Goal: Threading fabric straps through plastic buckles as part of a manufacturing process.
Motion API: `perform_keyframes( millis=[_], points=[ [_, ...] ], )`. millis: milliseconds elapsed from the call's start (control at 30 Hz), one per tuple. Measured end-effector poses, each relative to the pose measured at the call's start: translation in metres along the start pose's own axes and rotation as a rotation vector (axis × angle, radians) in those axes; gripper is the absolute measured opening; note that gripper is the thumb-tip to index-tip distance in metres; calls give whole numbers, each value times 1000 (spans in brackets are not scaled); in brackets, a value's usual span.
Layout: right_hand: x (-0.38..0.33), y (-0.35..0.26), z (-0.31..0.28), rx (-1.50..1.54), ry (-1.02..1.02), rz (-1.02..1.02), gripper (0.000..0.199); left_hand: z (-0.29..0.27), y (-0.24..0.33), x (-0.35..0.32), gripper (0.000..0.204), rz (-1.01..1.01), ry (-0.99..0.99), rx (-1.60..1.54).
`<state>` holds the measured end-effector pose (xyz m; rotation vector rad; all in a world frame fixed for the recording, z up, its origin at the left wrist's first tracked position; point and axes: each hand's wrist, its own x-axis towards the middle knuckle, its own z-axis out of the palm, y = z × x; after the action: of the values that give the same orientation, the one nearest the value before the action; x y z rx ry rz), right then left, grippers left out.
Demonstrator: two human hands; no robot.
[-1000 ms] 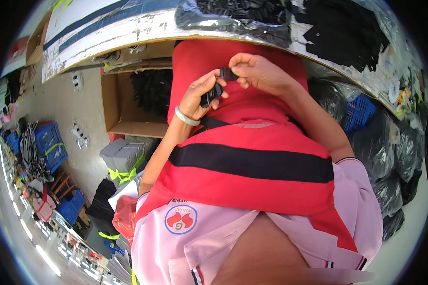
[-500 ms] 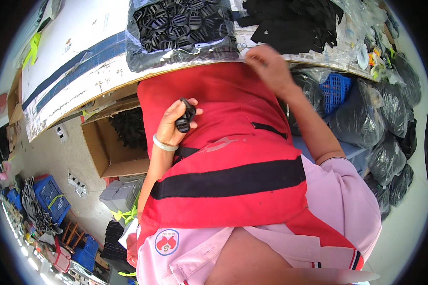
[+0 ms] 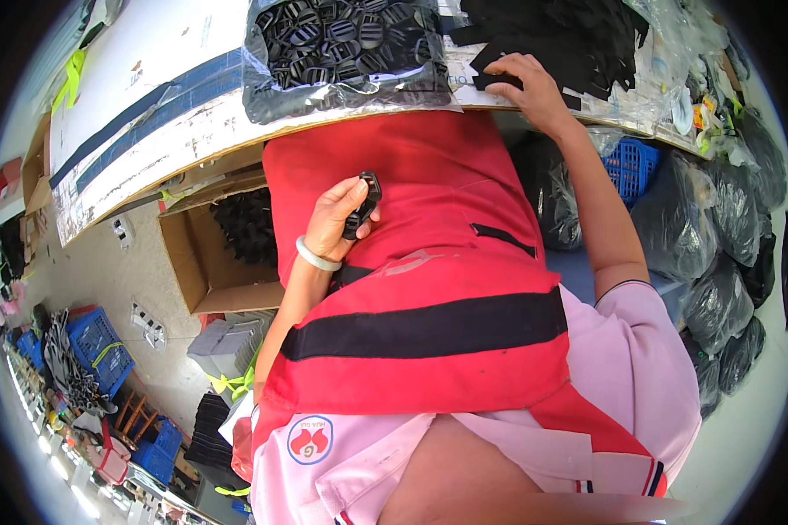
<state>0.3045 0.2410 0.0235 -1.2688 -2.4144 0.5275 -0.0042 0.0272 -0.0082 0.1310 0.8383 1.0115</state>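
Observation:
My left hand is closed around black plastic buckles, held above my red apron; the fingers partly hide them and I cannot tell how many there are. At the table's near edge, my right hand reaches onto a pile of black webbing strips. Its thumb and fingers are apart, with black strip showing between them. Left of that pile, a clear plastic bag lies opened, full of loose black buckles.
The white-topped table spans the far side. Below its left part stands a cardboard box with black pieces inside. Filled dark plastic bags and a blue crate crowd the right. Blue baskets stand on the floor at left.
My right hand has moved rightward from the table edge beside the buckle bag onto the strips. My left hand has turned slightly and closed more around the buckles.

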Motion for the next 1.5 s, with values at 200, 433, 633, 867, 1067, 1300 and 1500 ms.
perform_keyframes(
  millis=[200, 433, 633, 867, 1067, 1300, 1500],
  points=[
    [1, -3, -4, 55, -62, -35, 27, -1, -5, 1, 21, 19, 11, 1],
    [2, 7, -1, 50, -32, -74, 23, 5, -3, -2, 19, 54, 31, 76],
    [7, 5, 2, -50, 60, -210, 25, 9, -1, -4, 14, 59, 40, 165],
    [14, 3, 1, -192, 4, -219, 26, 8, -4, -2, 15, 59, 44, 170],
    [15, 6, 2, -212, -20, -229, 25, 12, -4, -2, 18, 65, 77, 211],
    [17, 4, 6, -159, -7, -270, 23, 13, -4, -2, 19, 72, 89, 254],
    [25, 8, 1, -160, -42, -273, 16, 15, -4, -5, 19, 87, 102, 263]
  ],
)
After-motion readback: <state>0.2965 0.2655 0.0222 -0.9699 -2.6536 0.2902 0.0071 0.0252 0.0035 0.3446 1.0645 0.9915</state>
